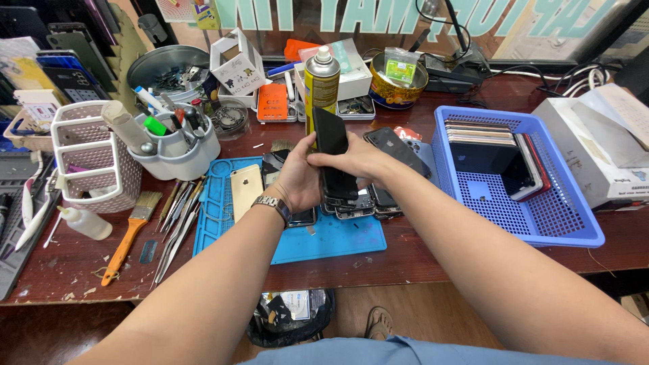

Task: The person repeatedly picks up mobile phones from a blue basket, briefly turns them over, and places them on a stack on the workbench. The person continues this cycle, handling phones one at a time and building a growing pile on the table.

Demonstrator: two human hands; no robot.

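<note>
Grip: both hands close around 1 black phone [332, 152], which they hold upright over the blue mat [338, 240].
Left hand [297, 179]: it wraps the lower edge of the phone from the left side, thumb up along the glass; a metal watch [274, 205] sits on the wrist.
Right hand [355, 162]: it lies across the front of the phone, fingers curled over the right edge.
Phone in hand: a thin, flat, dark slab with a glossy face; it stands tilted, its top near the spray can [322, 84].
Step in hand: I judge the person lifts or checks 1 phone taken from the row of phones [358, 203] that lies on the mat just below the hands.
Next move: it seems to call for a firm hold at the edges, because the glass is smooth and can slip.
Mat: soft-looking blue rubber with small moulded trays; a gold phone [245, 189] lies on it face down.
Basket [520, 203]: blue plastic mesh, right of the hands, with a stack of flat phones or screens inside.
Tools: a brush [132, 233] with an orange handle and thin metal tweezers [177, 223] lie left of the mat on the brown wooden bench [419, 260].
Cup [177, 152]: grey, round, full of pens and tools.
</note>
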